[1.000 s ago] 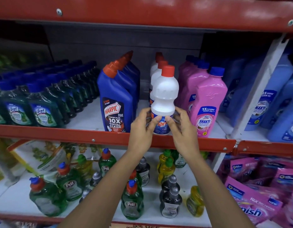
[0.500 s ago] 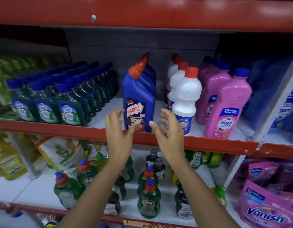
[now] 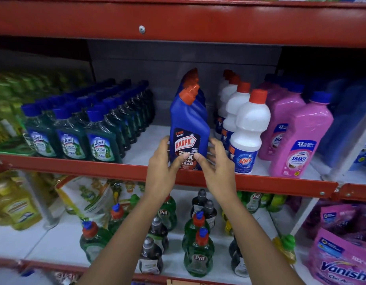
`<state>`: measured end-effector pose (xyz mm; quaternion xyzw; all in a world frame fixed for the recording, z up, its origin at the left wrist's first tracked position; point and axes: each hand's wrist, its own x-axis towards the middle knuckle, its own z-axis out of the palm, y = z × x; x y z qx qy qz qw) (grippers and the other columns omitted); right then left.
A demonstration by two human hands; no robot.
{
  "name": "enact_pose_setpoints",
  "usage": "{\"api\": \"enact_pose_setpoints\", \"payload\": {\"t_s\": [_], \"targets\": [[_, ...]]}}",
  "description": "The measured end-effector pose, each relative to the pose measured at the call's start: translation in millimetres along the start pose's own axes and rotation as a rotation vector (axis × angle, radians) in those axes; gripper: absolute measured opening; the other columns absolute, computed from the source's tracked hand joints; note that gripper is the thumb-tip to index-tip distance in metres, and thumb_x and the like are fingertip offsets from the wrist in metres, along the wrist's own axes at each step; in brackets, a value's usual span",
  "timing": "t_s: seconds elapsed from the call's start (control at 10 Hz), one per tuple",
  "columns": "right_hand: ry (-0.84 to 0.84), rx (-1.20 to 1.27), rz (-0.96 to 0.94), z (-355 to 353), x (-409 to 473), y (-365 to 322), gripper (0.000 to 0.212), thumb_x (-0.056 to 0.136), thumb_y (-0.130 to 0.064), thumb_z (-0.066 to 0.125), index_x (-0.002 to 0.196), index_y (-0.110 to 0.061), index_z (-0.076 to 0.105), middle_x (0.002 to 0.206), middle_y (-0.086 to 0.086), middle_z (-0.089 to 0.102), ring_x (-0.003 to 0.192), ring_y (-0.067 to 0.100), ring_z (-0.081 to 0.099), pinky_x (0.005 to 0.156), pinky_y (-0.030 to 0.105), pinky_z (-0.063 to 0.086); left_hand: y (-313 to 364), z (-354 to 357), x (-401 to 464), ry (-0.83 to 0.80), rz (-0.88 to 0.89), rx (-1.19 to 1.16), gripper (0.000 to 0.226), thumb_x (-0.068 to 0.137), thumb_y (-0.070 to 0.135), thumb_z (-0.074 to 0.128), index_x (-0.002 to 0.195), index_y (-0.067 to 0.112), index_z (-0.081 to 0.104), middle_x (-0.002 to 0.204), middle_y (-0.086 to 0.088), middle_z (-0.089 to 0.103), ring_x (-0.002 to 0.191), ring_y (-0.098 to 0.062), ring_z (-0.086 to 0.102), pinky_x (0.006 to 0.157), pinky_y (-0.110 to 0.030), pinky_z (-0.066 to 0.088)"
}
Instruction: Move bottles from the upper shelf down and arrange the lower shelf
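From the head camera, both bare hands reach up to the front edge of the upper shelf (image 3: 260, 185), a red-lipped metal shelf with a white deck. The left hand (image 3: 162, 171) and the right hand (image 3: 218, 168) cup the lower part of a blue toilet cleaner bottle (image 3: 189, 128) from either side, fingers spread and curled around it, thumbs pressed on its front label; the grip looks loose rather than clenched. The bottle stands upright at the shelf's front lip, with an orange angled cap, and more of the same kind stand in a row behind it. Just to its right is a row of white bottles (image 3: 249, 128) with red caps, the front one close beside the right hand. Further right stand pink bottles (image 3: 307, 136) with blue caps, and to the left, well apart from the hands, rows of dark green bottles (image 3: 100, 138) with blue caps. On the lower shelf (image 3: 54, 241) beneath the forearms, green dish soap bottles (image 3: 198, 256) and small dark bottles (image 3: 151, 258) stand loosely scattered, with pink pouches (image 3: 340, 262) at the far right and yellow bottles (image 3: 15, 204) at the far left.
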<state>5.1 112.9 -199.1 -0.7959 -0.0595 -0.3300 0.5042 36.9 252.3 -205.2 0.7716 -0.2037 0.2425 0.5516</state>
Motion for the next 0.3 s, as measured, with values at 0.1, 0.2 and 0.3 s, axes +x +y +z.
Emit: {"api": "enact_pose_setpoints", "payload": {"t_s": [0.1, 0.2, 0.3], "targets": [[-0.047, -0.027, -0.005, -2, -7, -7, 0.048, 0.094, -0.03, 0.058, 0.138, -0.023, 0.041, 0.126, -0.007, 0.061, 0.107, -0.008, 0.057, 0.091, 0.015, 0.047, 9, 4, -7, 0.012, -0.01, 0.038, 0.046, 0.093, 0.044, 0.058, 0.131, 0.022, 0.045, 0.117, 0.006, 0.063, 0.105, -0.007, 0.061, 0.087, -0.041, 0.054], [-0.027, -0.126, -0.068, -15, -21, -12, 0.054, 0.096, -0.038, 0.051, 0.145, -0.022, 0.034, 0.146, -0.002, 0.046, 0.133, 0.005, 0.04, 0.108, 0.023, 0.034, 22, 17, -20, 0.096, 0.009, 0.088, 0.06, 0.096, 0.05, 0.049, 0.144, 0.019, 0.033, 0.137, -0.002, 0.049, 0.127, -0.017, 0.046, 0.102, -0.044, 0.044], [0.087, -0.219, -0.151, -41, -38, -25, 0.055, 0.096, -0.04, 0.048, 0.146, -0.021, 0.034, 0.151, -0.007, 0.036, 0.144, 0.012, 0.027, 0.117, 0.033, 0.027, 55, 31, -36, 0.167, 0.009, 0.069, 0.066, 0.099, 0.047, 0.044, 0.153, 0.02, 0.016, 0.159, 0.0, 0.022, 0.146, -0.016, 0.016, 0.12, -0.036, 0.021]]}}
